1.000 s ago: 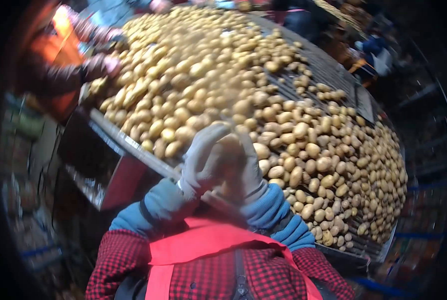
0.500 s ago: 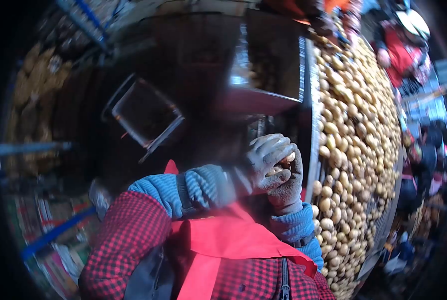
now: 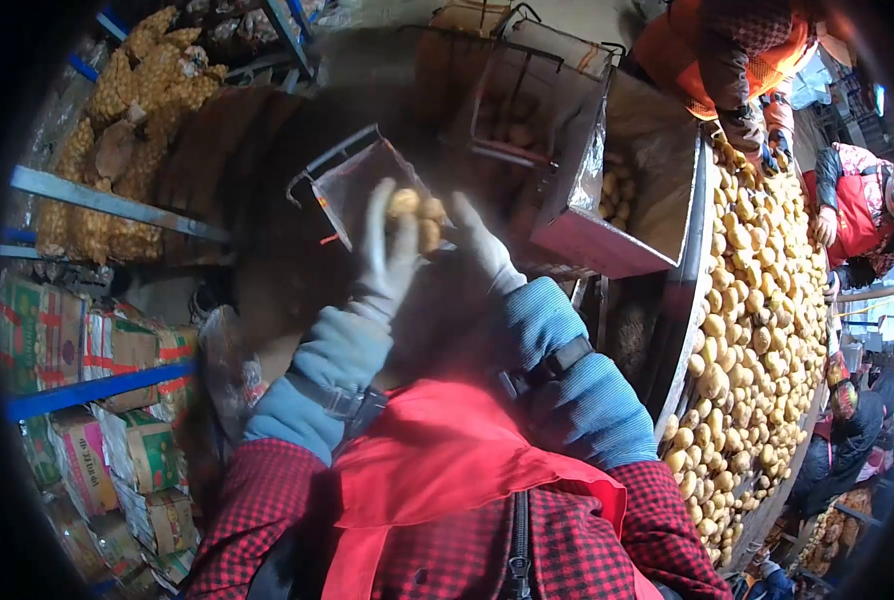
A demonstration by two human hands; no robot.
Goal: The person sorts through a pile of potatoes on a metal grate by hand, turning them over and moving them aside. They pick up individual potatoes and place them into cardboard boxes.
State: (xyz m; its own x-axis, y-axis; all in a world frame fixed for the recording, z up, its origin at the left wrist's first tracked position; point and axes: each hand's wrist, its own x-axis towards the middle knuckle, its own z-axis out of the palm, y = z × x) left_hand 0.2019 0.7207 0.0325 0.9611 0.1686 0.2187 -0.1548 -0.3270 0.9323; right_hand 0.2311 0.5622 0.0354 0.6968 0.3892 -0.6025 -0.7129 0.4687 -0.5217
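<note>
Potatoes (image 3: pixel 414 215) sat cupped between our two gloved hands, raised in front of a dark square bin (image 3: pixel 352 185) with a metal rim. Our left hand (image 3: pixel 385 250) had its fingers (image 3: pixel 374 205) curled up around the near side of the potatoes, and our right hand (image 3: pixel 482 245) pressed its fingers against the other side, so both held the small cluster together. To the right, the sorting bench (image 3: pixel 689 300) carried a wide bed of loose potatoes (image 3: pixel 757 300). A metal chute (image 3: pixel 607 210) stood between the bin and that bench. Co-workers in red and orange (image 3: pixel 742 60) leaned over its far edge. Netted sacks (image 3: pixel 142 90) and stacked cartons (image 3: pixel 77 350) filled the shelves on the left.
</note>
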